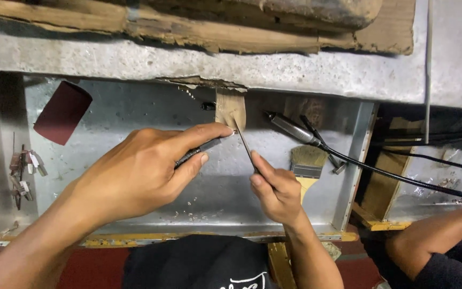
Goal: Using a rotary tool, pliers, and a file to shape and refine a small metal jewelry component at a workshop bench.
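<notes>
My left hand (140, 171) is closed on a dark slim tool handle (196, 152), index finger stretched along it toward a small wooden block (230, 107). The block sticks out from under the grey bench ledge (295, 69). My right hand (276, 192) pinches the lower end of a thin metal blade (246, 145), which slants up to the block's lower right corner. Whether the blade and the handle are one tool I cannot tell. Both hands are over a shallow metal tray (135, 118).
In the tray lie a dark red sandpaper sheet (62, 112), several small metal bits (25, 171), a flat paintbrush (307, 166) and a metal handpiece (292, 128) on a black cable (402, 179). Another person's arm (434, 241) rests at the lower right. Torn cardboard (188, 27) lies on the ledge.
</notes>
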